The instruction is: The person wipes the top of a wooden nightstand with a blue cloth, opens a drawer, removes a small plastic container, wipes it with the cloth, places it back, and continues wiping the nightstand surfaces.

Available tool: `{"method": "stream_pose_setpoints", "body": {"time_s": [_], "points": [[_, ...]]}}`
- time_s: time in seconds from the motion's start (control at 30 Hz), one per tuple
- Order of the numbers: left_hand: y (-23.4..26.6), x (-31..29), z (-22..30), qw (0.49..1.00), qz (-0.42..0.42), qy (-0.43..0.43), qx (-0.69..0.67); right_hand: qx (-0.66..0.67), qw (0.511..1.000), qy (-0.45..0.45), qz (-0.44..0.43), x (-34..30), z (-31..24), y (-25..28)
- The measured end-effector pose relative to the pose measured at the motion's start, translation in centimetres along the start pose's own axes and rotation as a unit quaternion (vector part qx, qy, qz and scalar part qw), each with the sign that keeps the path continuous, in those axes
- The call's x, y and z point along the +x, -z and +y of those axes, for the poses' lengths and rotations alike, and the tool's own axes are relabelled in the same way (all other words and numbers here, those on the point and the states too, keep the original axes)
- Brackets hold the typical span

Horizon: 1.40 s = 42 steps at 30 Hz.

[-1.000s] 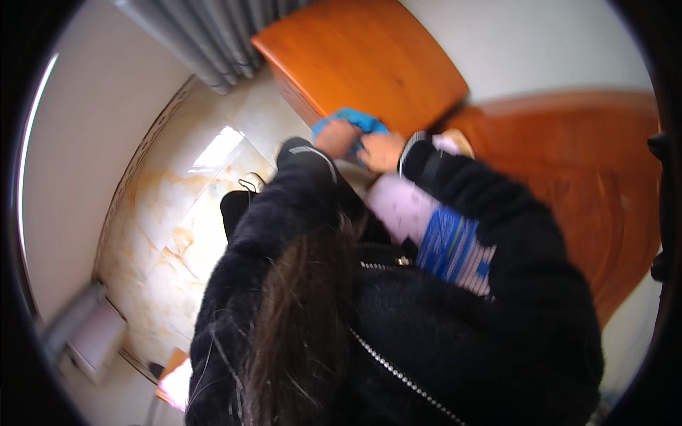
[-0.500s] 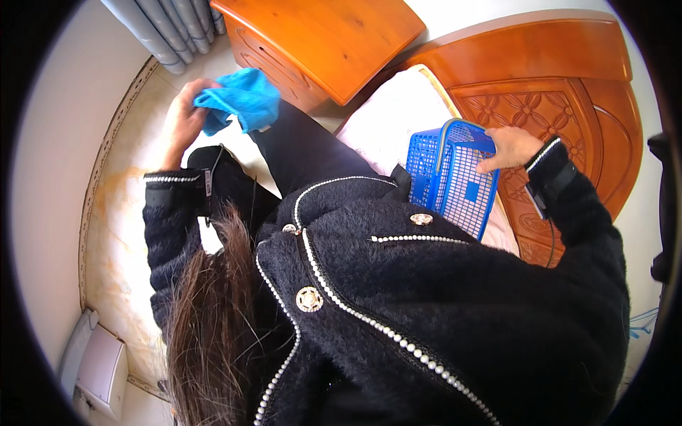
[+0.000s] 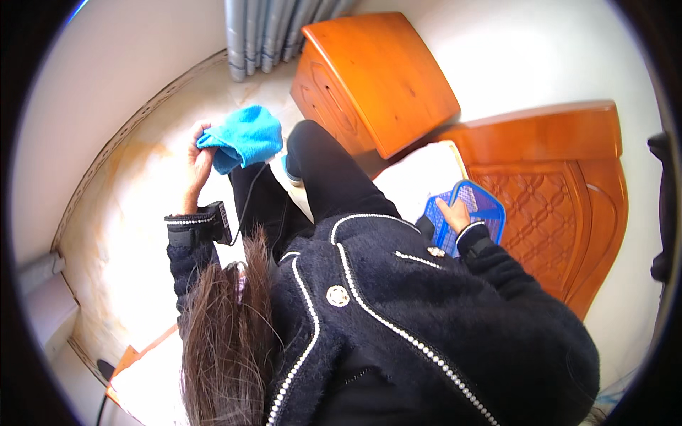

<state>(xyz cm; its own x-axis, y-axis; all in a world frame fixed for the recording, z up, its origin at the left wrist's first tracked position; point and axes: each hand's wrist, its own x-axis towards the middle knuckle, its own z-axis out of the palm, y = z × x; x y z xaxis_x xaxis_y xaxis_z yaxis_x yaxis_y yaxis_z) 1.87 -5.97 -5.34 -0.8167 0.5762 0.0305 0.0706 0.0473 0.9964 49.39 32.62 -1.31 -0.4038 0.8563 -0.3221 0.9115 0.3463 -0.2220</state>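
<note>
The left hand (image 3: pixel 195 167), raised out to the person's left over the pale marble-patterned floor (image 3: pixel 135 234), is closed around one end of a soft, bright turquoise cloth (image 3: pixel 241 138), the fingers bunching the fabric so that the rest of it drapes away from the palm toward the person's dark-trousered leg (image 3: pixel 323 177). A small black box strapped at the cuff (image 3: pixel 213 221) sits just below that hand, with a thin cable running up past the cloth. The right hand (image 3: pixel 455 213), held low at the person's right side, has its fingers curled over the rim of a blue plastic lattice basket (image 3: pixel 476 209); the basket rests against the hand's far side, above a white padded surface (image 3: pixel 419 174). Beyond the right hand stands a carved, orange-brown wooden headboard (image 3: pixel 554 192), and between and ahead of the two hands is an orange-brown wooden bedside cabinet (image 3: pixel 373 74), with grey pleated curtains (image 3: pixel 273 28) further ahead of the left hand. The person wears a fuzzy dark jacket with pearl trim (image 3: pixel 398 312); long brown hair (image 3: pixel 227 334) hangs beneath the left forearm.
</note>
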Motion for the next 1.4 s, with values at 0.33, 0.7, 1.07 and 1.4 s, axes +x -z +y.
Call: {"method": "stream_pose_setpoints", "body": {"time_s": [0.33, 0.7, 1.07, 1.4], "points": [[8.2, -5.6, -1.8, 0.986, 0.107, -0.037, -0.124, 0.214, 0.976, 0.023, 0.029, -3.8, -6.0, 7.8], [15.4, -4.9, 2.3, 0.929, 0.236, -0.102, -0.268, 0.29, 0.855, 0.42, 0.099, -5.5, -29.9, 17.4], [15.8, -6.7, 9.9, 0.921, 0.288, -0.197, -0.172, 0.505, 0.727, 0.421, -0.199, -3.0, -34.4, 5.7], [9.8, -4.8, 17.4, 0.951, 0.149, -0.263, 0.056, 0.528, 0.687, 0.456, -0.205, -9.0, -39.3, 2.2]]}}
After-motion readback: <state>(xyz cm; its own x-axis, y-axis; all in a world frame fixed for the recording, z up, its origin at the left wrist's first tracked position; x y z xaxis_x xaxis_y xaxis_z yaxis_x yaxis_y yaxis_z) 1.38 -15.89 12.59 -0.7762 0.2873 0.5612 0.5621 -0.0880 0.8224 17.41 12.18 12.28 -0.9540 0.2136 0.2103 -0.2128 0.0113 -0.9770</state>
